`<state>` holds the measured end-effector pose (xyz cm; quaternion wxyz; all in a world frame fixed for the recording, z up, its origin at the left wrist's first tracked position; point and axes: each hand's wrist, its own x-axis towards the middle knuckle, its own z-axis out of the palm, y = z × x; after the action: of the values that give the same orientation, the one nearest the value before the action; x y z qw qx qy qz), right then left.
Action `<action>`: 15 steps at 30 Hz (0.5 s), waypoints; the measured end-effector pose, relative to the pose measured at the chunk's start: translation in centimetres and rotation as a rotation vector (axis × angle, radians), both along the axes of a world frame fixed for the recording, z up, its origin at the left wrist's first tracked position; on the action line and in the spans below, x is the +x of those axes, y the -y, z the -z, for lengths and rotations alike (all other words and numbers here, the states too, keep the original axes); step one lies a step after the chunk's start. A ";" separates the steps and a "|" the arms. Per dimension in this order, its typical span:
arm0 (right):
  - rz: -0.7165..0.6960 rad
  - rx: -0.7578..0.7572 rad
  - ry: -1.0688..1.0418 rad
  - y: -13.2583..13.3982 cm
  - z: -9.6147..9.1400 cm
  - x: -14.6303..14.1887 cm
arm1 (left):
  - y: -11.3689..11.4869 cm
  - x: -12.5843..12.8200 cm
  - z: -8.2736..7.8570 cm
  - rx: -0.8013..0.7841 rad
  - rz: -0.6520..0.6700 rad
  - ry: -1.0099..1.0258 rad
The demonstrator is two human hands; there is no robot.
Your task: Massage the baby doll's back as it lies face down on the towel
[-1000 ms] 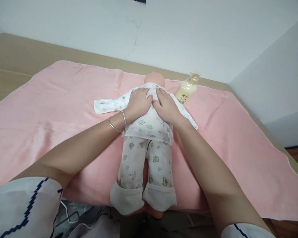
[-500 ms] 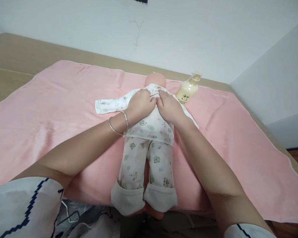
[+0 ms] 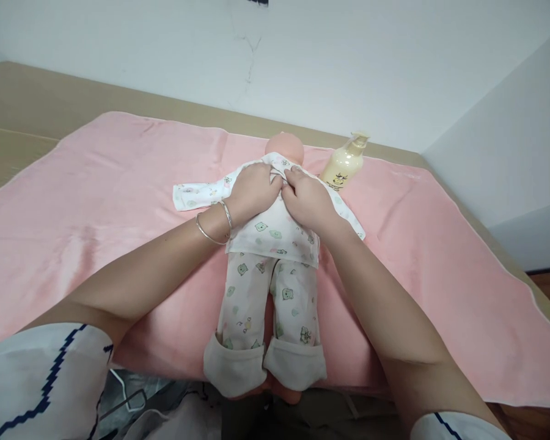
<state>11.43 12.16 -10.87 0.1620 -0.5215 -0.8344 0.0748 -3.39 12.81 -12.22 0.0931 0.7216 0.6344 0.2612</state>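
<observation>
A baby doll [image 3: 282,145] lies on its back on a pink towel [image 3: 96,195], dressed in a white printed top [image 3: 275,232] and matching trousers [image 3: 266,305] with rolled cuffs. My left hand [image 3: 253,189], with two silver bangles at the wrist, rests on the doll's chest, its fingers curled on the top near the collar. Beside it, touching, my right hand [image 3: 308,200] pinches the same cloth just under the doll's chin. An empty sleeve [image 3: 197,194] of the top lies out to the left.
A cream pump bottle [image 3: 343,165] lies on the towel right of the doll's head. The towel covers a wooden surface [image 3: 22,104] that ends at a white wall. A clothes hanger [image 3: 128,400] and cloth lie below the near edge.
Both hands have gone from lying flat on the doll's chest to gripping the cloth at the collar. The doll and top shifted slightly.
</observation>
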 end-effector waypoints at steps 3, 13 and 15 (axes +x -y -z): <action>-0.032 0.009 -0.060 -1.6 1.0 0.7 | 1.4 0.7 -0.7 -0.021 -0.040 -0.082; -0.002 0.024 0.007 -2.0 1.2 1.3 | 1.5 0.8 -1.3 -0.065 0.055 -0.095; 0.012 0.059 0.074 -0.8 0.5 0.7 | 0.8 0.4 -1.1 -0.048 0.100 -0.086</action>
<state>12.14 12.99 -11.38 0.1468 -0.5238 -0.8386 0.0296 -3.04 12.03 -11.14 0.0958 0.7606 0.6070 0.2096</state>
